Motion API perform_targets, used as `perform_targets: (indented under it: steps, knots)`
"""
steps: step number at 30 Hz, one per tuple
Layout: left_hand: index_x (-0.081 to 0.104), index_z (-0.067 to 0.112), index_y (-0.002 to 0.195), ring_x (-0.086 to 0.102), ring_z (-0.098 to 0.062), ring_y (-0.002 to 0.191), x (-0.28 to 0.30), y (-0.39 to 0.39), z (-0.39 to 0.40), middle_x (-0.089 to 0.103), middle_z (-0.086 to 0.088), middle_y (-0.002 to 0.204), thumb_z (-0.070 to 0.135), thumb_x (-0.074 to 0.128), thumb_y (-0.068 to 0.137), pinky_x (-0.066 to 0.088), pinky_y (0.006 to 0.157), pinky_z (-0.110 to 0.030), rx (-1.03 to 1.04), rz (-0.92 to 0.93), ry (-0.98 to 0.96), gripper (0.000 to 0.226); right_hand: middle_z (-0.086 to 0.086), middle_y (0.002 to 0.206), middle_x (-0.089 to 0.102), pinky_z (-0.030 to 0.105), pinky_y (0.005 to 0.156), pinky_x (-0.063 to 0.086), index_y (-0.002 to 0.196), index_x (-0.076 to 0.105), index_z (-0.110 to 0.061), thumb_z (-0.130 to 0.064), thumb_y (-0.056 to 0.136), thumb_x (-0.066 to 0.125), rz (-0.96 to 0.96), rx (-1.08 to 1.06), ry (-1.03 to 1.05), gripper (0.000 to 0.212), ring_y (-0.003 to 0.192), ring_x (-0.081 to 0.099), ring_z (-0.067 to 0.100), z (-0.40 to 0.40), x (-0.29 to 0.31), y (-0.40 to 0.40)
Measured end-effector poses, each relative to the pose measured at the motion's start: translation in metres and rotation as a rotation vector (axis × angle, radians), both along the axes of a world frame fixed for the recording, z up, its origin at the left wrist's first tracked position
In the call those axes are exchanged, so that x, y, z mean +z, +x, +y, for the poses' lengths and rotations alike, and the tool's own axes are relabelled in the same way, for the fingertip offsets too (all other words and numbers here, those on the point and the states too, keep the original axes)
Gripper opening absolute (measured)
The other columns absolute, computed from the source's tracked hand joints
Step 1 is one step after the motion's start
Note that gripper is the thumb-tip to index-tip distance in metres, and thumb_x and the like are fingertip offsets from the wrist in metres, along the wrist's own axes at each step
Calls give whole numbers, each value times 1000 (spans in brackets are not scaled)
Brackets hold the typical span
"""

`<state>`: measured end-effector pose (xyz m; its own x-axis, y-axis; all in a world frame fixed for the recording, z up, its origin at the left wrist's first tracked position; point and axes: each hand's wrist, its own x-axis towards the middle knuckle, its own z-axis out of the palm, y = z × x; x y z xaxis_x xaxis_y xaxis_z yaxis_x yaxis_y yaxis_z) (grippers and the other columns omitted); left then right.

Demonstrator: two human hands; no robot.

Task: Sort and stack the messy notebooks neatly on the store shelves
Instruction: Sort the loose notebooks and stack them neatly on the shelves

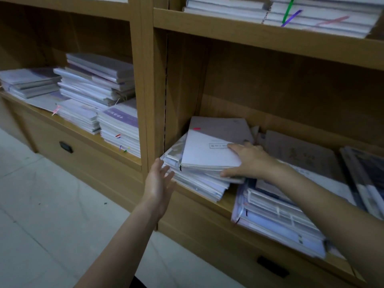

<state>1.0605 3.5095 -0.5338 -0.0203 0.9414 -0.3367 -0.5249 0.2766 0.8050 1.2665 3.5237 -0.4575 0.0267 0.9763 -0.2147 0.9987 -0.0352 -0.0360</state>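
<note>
A crooked pile of pale notebooks (pixel 199 181) lies at the left end of the right-hand shelf (pixel 226 201). Its top white notebook (pixel 204 151) sits skewed over a grey one (pixel 220 126). My right hand (pixel 248 160) grips the right edge of the top few notebooks, fingers on the cover and thumb under the edge. My left hand (pixel 159 182) hovers with straight fingers at the pile's left front corner, just touching or a hair off it. A second pile (pixel 276 217) overhangs the shelf edge under my right forearm.
The left bay holds several stacked notebook piles (pixel 97 82) and a front pile (pixel 120 129). An upright wooden post (pixel 148 90) divides the bays. More stacks fill the upper shelf (pixel 311 15). Dark folders (pixel 365 175) lie far right. Drawers with black handles (pixel 66 146) sit below, above a tiled floor.
</note>
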Motion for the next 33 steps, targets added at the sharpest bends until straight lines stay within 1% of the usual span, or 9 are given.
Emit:
perform_targets:
  steps: [3, 6, 9, 14, 17, 22, 24, 28, 33]
  knots:
    - [34, 14, 142, 42, -22, 127, 6, 11, -2, 41, -2, 138, 29, 37, 101, 34, 108, -38, -63, 175, 46, 44, 15, 129, 48, 35, 88, 42, 136, 42, -18, -69, 78, 55, -69, -30, 229, 79, 116, 45, 32, -21, -11, -11]
    - [28, 14, 142, 55, -21, 110, 12, 19, -2, 49, -3, 127, 12, 45, 98, 51, 89, -33, -82, 213, 80, 47, 15, 124, 49, 32, 70, 41, 129, 44, -12, -62, 89, 44, -183, -52, 328, 64, 105, 55, 29, -40, -25, -43]
    - [32, 10, 137, 57, -26, 112, 12, 8, 11, 52, -9, 126, 4, 49, 95, 53, 72, -26, -27, 320, 127, 45, 25, 153, 14, 37, 83, 48, 149, 14, -7, -39, 99, 42, -87, -111, 256, 66, 112, 55, 33, -55, -44, -70]
    - [41, 8, 134, 61, -22, 98, 22, 5, 47, 57, -8, 119, 11, 57, 93, 50, 87, -36, 85, 446, 141, 44, 3, 155, -26, 41, 106, 33, 151, -7, -26, -31, 94, 57, 410, -272, 140, 86, 141, 21, 34, -42, -50, -57]
    - [45, 8, 132, 61, -24, 93, 17, 10, 57, 60, -13, 118, 12, 59, 91, 51, 87, -40, 164, 526, 65, 43, 8, 157, -14, 31, 106, 34, 151, -2, -26, -30, 84, 70, 588, -326, 147, 99, 137, 30, 30, -17, -48, -46]
    - [46, 7, 133, 49, -31, 108, 2, 1, 26, 39, -17, 130, 11, 52, 93, 41, 94, -36, 191, 1039, 297, 41, 16, 157, -4, 36, 98, 42, 151, 1, -27, -32, 76, 78, 383, -286, 54, 108, 132, 36, 36, 6, -32, -43]
    - [46, 7, 133, 50, -29, 109, 1, -1, 20, 35, -15, 132, 8, 50, 93, 38, 92, -31, 213, 1027, 321, 40, 15, 157, -5, 36, 98, 42, 151, 7, -24, -26, 80, 75, 321, -233, 27, 99, 132, 36, 36, 0, -23, -42]
    - [45, 8, 132, 49, -25, 109, 7, 12, 15, 37, -13, 134, 6, 48, 94, 36, 87, -26, 190, 1049, 356, 38, 9, 141, 38, 29, 96, 37, 141, 35, -17, -27, 83, 71, 295, -94, 244, 69, 127, 40, 26, -35, 8, -6]
    - [47, 8, 128, 49, -12, 102, 10, 62, -11, 45, -6, 124, 3, 50, 91, 36, 81, -17, 52, 1023, 618, 37, 0, 150, 30, 26, 102, 28, 144, 32, -23, -50, 79, 69, 258, -55, 37, 80, 137, 28, 17, -82, 22, 63]
